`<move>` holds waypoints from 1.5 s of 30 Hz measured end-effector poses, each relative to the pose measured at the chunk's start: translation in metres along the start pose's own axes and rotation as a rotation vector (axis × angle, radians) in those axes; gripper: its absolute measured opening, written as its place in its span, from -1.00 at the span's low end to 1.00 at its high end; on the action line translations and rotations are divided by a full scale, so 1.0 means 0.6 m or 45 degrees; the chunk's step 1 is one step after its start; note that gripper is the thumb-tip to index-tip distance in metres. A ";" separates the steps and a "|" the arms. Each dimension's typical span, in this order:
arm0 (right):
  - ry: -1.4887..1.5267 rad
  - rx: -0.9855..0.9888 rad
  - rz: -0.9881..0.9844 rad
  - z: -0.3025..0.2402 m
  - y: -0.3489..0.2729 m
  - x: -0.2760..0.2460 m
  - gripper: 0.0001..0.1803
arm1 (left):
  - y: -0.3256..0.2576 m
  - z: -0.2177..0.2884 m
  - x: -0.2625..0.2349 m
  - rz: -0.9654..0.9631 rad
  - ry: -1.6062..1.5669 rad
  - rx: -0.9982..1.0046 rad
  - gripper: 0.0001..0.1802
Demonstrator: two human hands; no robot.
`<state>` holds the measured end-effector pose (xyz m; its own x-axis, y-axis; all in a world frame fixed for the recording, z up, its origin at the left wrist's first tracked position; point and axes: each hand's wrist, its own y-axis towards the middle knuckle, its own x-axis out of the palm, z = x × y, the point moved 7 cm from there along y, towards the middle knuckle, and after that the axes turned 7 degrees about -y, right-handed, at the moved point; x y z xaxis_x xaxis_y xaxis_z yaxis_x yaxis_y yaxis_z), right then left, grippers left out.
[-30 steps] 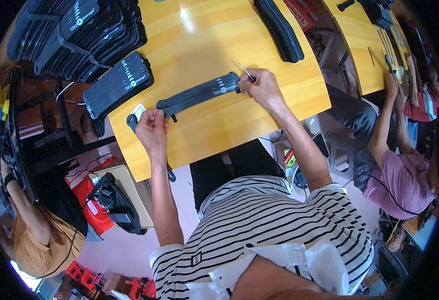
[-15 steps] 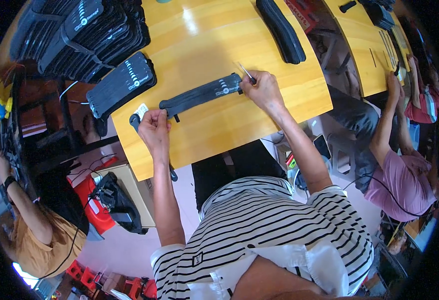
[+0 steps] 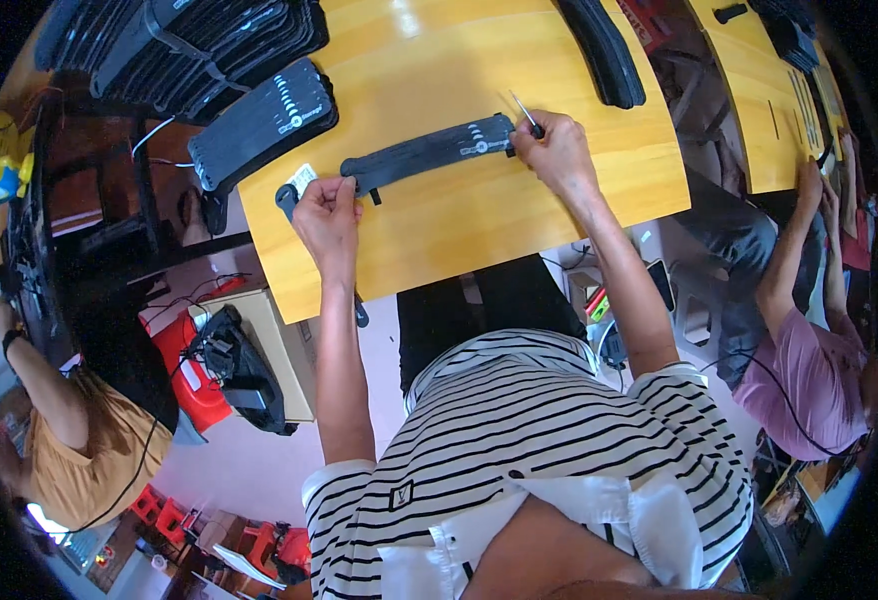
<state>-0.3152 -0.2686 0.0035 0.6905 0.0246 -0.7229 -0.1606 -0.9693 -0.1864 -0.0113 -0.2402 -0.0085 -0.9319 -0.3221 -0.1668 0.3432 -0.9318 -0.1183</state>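
Note:
A long black padded strap [image 3: 429, 152] lies flat across the yellow wooden table [image 3: 479, 215]. My left hand [image 3: 327, 208] pinches its left end, close to a small white tag [image 3: 303, 180]. My right hand [image 3: 556, 150] presses on the strap's right end and grips a thin metal tool [image 3: 526, 112] that points up and away from me.
A stack of black straps [image 3: 259, 125] lies at the table's left, with bundled ones [image 3: 179, 45] behind it. Another black strap [image 3: 604, 50] lies at the far right. One person in an orange top [image 3: 79, 440] sits at left, another in pink [image 3: 809, 370] at right.
Both hands stay on the strap's ends; the strap and hands have barely shifted on the table.

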 end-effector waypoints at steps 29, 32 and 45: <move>-0.075 0.014 -0.041 -0.002 0.002 0.002 -0.82 | -0.001 0.009 0.000 0.047 0.300 0.103 -0.82; -0.078 0.014 -0.046 -0.003 0.001 0.002 -0.82 | -0.002 0.016 0.000 0.028 0.312 0.112 -0.83; 0.111 -0.027 0.010 0.018 0.017 0.011 -0.89 | 0.028 -0.031 -0.015 -0.027 0.080 -0.134 -0.86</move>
<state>-0.3199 -0.2757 -0.0105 0.7479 -0.0039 -0.6638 -0.1521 -0.9744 -0.1657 0.0049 -0.2497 -0.0272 -0.9311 -0.2879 -0.2238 0.3366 -0.9147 -0.2238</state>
